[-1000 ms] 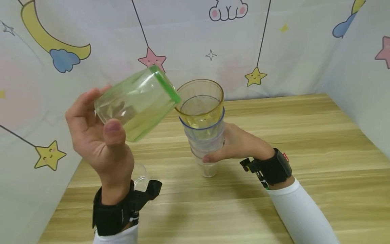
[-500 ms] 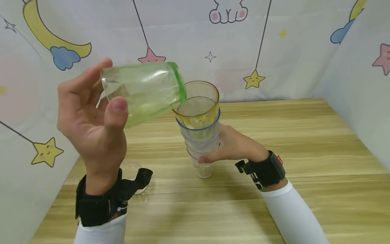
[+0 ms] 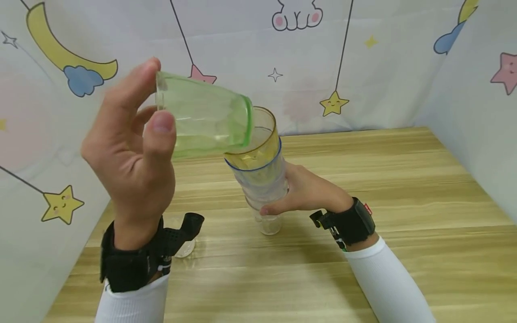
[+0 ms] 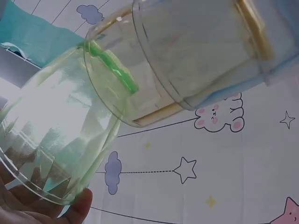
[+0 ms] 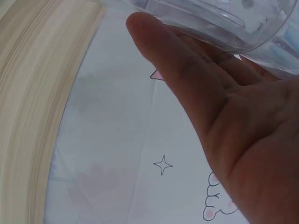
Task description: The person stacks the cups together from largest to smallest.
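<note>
My left hand (image 3: 133,148) holds a translucent green cup (image 3: 206,116) near its wide rim, thumb in front and fingers behind. The cup lies nearly sideways, and its thick green base overlaps the mouth of a yellow-rimmed cup (image 3: 268,130). In the left wrist view that base (image 4: 112,67) shows inside the yellow-rimmed cup's mouth. Below the yellow-rimmed cup, a blue-rimmed cup (image 3: 258,175) and clear cups (image 3: 269,224) are nested in one leaning stack. My right hand (image 3: 304,188) grips the stack around its middle. In the right wrist view the thumb and palm lie along clear plastic (image 5: 219,18).
A clear round piece (image 3: 186,249), perhaps another cup, stands on the wooden table (image 3: 404,188), partly hidden behind the left wrist strap. A printed cloth wall (image 3: 226,40) rises behind the table and along both sides.
My left hand has raised the green cup and turned it from slanting to nearly level, its base moving right into the yellow-rimmed cup's mouth. The right hand still grips the stack, which shifted slightly left.
</note>
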`<state>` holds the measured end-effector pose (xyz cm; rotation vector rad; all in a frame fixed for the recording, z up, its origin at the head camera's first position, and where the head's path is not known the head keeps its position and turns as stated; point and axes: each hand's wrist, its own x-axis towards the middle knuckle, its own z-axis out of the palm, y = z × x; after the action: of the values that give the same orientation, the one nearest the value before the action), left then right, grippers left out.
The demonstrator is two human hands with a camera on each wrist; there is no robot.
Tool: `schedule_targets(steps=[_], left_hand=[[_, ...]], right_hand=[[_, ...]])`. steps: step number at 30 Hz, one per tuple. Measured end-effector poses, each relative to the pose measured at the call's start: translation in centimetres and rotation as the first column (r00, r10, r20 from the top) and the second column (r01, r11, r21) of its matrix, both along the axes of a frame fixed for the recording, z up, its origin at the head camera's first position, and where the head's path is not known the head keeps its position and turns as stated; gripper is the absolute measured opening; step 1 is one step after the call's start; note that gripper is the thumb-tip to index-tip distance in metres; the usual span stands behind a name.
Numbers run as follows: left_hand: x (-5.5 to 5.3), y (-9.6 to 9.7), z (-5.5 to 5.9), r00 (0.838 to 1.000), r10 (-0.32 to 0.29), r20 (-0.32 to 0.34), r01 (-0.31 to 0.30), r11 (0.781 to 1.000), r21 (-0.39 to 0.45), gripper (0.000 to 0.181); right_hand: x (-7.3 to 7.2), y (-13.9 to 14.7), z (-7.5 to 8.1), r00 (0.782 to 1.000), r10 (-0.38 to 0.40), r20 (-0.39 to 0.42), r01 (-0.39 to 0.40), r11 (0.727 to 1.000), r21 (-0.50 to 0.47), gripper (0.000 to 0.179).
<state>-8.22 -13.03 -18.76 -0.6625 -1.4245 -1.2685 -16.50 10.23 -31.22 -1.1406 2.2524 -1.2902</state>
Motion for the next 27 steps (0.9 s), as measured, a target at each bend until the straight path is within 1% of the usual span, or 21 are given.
schedule_targets(steps=[1,3,4,7,11,14,15,16,18,20,21,22,23,27], left_hand=[[-0.1,0.1,0.1,1.0,0.011,-0.001,-0.011,1.0,-0.028,0.051],[-0.1,0.4,0.1,0.999,0.054,-0.003,-0.054,0.995,-0.083,0.052],[-0.1,0.5,0.1,0.997,0.08,-0.005,-0.08,0.99,-0.114,0.052],[-0.2,0.9,0.2,0.991,0.133,-0.018,-0.134,0.973,-0.188,0.051],[-0.4,1.5,0.5,0.979,0.198,-0.037,-0.2,0.933,-0.298,0.048],[-0.7,1.6,0.8,0.976,0.21,-0.058,-0.216,0.899,-0.38,0.045],[-0.9,1.7,0.9,0.974,0.217,-0.059,-0.221,0.877,-0.428,0.044],[-1.0,1.8,0.9,0.974,0.22,-0.045,-0.215,0.851,-0.479,0.043],[-1.2,2.5,0.9,0.974,0.226,-0.032,-0.203,0.792,-0.576,0.042],[-1.4,3.3,0.8,0.97,0.241,-0.018,-0.195,0.738,-0.646,0.041],[-1.4,3.7,0.7,0.967,0.253,-0.01,-0.194,0.715,-0.671,0.041],[-1.5,4.1,0.6,0.967,0.256,-0.002,-0.19,0.711,-0.677,0.041],[-1.6,4.4,0.6,0.968,0.252,-0.004,-0.189,0.714,-0.674,0.041],[-1.7,4.9,0.4,0.97,0.243,0.004,-0.182,0.736,-0.652,0.045]], right_hand=[[0.0,0.0,0.0,1.0,-0.002,0.0,0.002,1.0,0.005,0.077],[0.0,0.0,0.0,1.0,-0.005,0.0,0.005,1.0,0.007,0.077],[0.0,0.0,0.0,1.0,-0.005,0.002,0.005,1.0,0.008,0.077],[0.1,-0.1,0.0,1.0,-0.002,0.01,0.002,1.0,0.004,0.077],[0.0,-0.2,-0.1,1.0,0.0,0.006,0.0,1.0,-0.002,0.077],[0.0,-0.3,-0.2,1.0,0.002,0.002,-0.002,1.0,-0.012,0.076],[0.0,-0.3,-0.2,1.0,0.005,-0.001,-0.005,1.0,-0.018,0.076],[-0.1,-0.4,-0.3,1.0,0.011,-0.002,-0.011,1.0,-0.027,0.075],[-0.1,-0.4,-0.4,1.0,0.019,-0.004,-0.019,0.999,-0.044,0.074],[-0.2,-0.4,-0.4,1.0,0.023,-0.008,-0.023,0.998,-0.056,0.073],[-0.2,-0.4,-0.4,1.0,0.027,-0.007,-0.027,0.998,-0.062,0.073],[-0.2,-0.5,-0.5,0.999,0.032,-0.004,-0.032,0.997,-0.069,0.072],[-0.3,-0.5,-0.5,0.999,0.034,-0.003,-0.034,0.997,-0.073,0.072],[-0.4,-0.5,-0.6,0.999,0.04,-0.006,-0.04,0.995,-0.091,0.071]])
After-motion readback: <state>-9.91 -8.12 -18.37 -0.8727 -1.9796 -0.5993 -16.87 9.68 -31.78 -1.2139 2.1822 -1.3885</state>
